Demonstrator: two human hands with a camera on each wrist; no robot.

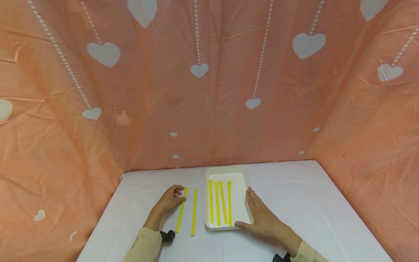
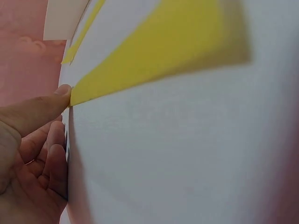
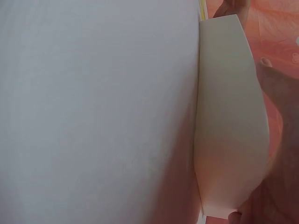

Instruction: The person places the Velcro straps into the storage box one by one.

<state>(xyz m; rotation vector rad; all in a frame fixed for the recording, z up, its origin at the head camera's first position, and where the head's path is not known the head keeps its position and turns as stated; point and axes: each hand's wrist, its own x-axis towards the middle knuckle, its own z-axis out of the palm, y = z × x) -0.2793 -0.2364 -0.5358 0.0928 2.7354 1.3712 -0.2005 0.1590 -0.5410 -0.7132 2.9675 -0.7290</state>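
At the left of the table my left hand [image 1: 171, 199] is over the upper part of a yellow cable strap [image 1: 180, 216] with a slotted head. In the left wrist view its thumb tip meets the edge of this strap [image 2: 140, 60], while the other fingers bend loosely near the table. A second yellow strap [image 1: 194, 214] lies just to the right. My right hand [image 1: 262, 218] rests along the right side of a white tray [image 1: 240, 207], fingers straight and thumb at the near rim. Several similar straps [image 1: 230, 203] lie lengthwise inside the tray, towards its left.
A white cloth covers the table [image 1: 311, 203]. Behind and at both sides hangs an orange curtain [image 1: 222, 120] with pale hearts. Each wrist wears a black device, such as the one [image 1: 168, 236] on the left.
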